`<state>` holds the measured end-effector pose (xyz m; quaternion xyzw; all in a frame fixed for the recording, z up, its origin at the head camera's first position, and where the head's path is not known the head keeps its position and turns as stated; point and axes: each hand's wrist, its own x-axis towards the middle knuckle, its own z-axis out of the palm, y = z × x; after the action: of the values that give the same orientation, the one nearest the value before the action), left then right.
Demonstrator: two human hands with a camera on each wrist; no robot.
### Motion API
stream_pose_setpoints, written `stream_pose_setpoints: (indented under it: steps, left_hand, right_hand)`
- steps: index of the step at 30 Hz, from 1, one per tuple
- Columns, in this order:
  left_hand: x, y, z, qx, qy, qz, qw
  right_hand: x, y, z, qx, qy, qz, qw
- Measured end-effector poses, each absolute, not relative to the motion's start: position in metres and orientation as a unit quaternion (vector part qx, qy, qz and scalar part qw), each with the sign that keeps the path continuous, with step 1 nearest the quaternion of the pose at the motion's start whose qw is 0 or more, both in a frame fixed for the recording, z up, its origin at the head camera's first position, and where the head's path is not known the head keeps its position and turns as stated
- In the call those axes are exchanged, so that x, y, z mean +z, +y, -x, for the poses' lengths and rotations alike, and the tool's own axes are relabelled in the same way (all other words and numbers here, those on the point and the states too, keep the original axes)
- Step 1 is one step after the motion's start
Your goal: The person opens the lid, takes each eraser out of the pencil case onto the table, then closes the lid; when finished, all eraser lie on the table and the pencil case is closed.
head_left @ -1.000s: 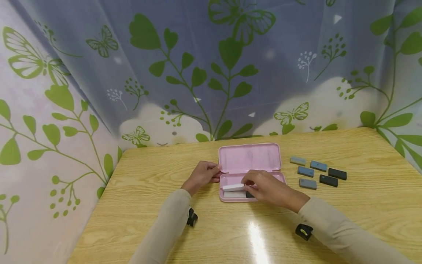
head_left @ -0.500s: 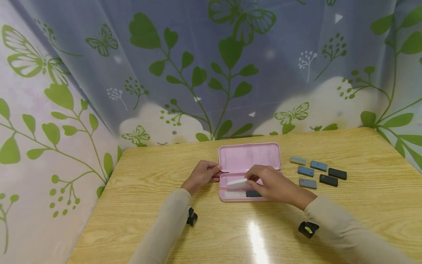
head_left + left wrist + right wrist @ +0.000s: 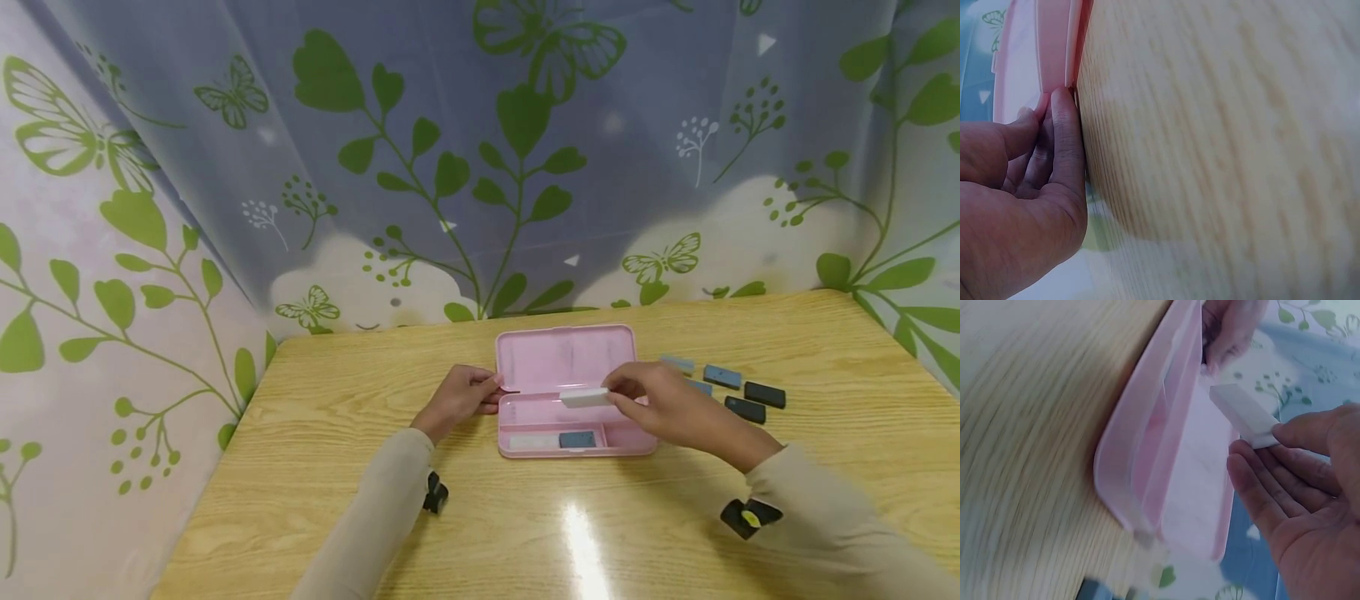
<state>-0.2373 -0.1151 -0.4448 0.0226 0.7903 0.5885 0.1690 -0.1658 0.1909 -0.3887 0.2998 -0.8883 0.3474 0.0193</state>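
A pink pencil case (image 3: 566,358) lies on the table with its lid raised at the back. My left hand (image 3: 461,398) pinches its left side near the hinge; the left wrist view shows thumb and fingers at the pink edge (image 3: 1054,47). Between thumb and fingers my right hand (image 3: 667,408) holds a white eraser (image 3: 583,398) by one end, above the tray. The right wrist view shows the same white eraser (image 3: 1244,415) over the pink case. In the front compartment lie a second white eraser (image 3: 534,442) and a blue-grey eraser (image 3: 577,439).
To the right of the case several blocks lie on the wooden table (image 3: 360,367), among them a blue one (image 3: 722,377) and two black ones, the farther (image 3: 765,394) and the nearer (image 3: 745,409). My right hand covers part of this group. A patterned curtain (image 3: 420,167) hangs behind.
My right hand has lifted the white eraser from the front of the case and carried it up and to the right. The blue-grey eraser is now uncovered. My left hand stays put.
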Motion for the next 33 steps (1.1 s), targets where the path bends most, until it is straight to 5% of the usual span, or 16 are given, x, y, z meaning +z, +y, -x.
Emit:
stream_pose_setpoints:
  steps: [14, 33]
  left_hand:
    - [-0.444, -0.115, 0.236, 0.586, 0.792, -0.018, 0.169]
    - [-0.444, -0.115, 0.237, 0.585, 0.793, -0.025, 0.17]
  right_hand:
    - [-0.384, 0.261, 0.151, 0.353, -0.901, -0.248, 0.046]
    - [-0.407, 0.323, 0.136, 0.42, -0.882, -0.209, -0.039]
